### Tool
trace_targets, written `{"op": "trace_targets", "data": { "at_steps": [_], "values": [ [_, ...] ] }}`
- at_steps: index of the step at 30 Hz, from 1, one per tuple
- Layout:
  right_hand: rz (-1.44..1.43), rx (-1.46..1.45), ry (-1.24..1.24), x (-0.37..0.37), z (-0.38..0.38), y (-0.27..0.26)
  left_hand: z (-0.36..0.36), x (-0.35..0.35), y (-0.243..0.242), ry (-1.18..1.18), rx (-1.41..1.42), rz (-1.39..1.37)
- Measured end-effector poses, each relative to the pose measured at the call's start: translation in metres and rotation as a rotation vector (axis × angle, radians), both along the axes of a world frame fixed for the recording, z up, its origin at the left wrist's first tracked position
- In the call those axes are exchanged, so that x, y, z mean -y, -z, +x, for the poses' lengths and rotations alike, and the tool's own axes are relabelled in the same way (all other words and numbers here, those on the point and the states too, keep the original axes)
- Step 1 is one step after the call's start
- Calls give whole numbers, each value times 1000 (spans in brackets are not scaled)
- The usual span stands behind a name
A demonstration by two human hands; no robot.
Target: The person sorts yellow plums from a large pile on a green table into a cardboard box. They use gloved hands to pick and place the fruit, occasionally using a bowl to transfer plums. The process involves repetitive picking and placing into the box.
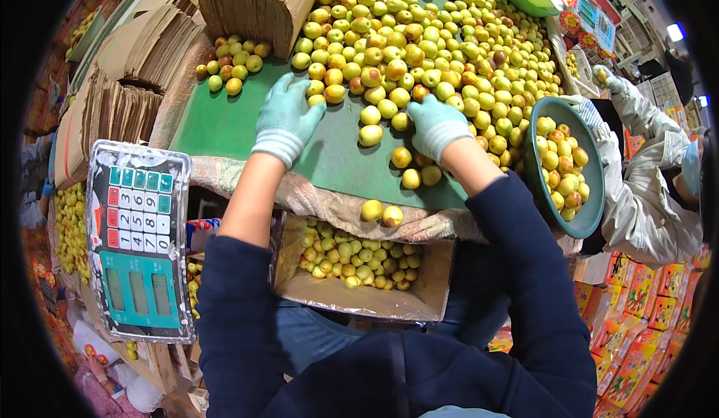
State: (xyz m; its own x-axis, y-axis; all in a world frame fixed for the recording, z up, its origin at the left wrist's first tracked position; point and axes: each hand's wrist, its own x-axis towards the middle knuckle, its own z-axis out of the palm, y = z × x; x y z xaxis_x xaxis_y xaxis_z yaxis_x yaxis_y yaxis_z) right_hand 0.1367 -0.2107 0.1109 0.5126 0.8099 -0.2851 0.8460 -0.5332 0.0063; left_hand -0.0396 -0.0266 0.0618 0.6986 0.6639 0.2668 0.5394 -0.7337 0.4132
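Note:
Both my hands wear pale green knit gloves with white cuffs. My left hand point(287, 116) rests at the near left edge of a spread of yellow-green jujubes point(393, 53), thumb and fingers apart. A few jujubes point(315, 87) lie beside its thumb and fingertips. On the right, my right hand point(438, 126) reaches down among the fruit, its fingertips partly hidden; whether it grips one cannot be told. Several loose jujubes point(411, 178) sit just below it on the green tabletop point(331, 165). Below the table's padded edge, a plastic-lined cardboard box point(359, 304) holds many jujubes.
A scale display with keypad point(137, 249) stands at left. Stacked flat cardboard point(253, 13) borders the table behind a small jujube group point(233, 61). At right, a green-grey basin point(596, 193) holds jujubes, near a co-worker's sleeve point(646, 204). Printed cartons point(640, 305) pile up beyond.

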Motion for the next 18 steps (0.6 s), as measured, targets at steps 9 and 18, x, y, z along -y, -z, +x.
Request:
{"op": "trace_targets", "data": {
  "at_steps": [9, 18],
  "values": [
    [655, -48, -77, -40, 56, 9, 24, -6, 23, 126, -43, -154],
    [41, -5, 56, -43, 45, -44, 8, -15, 36, 232, 22, -186]
  ]
}}
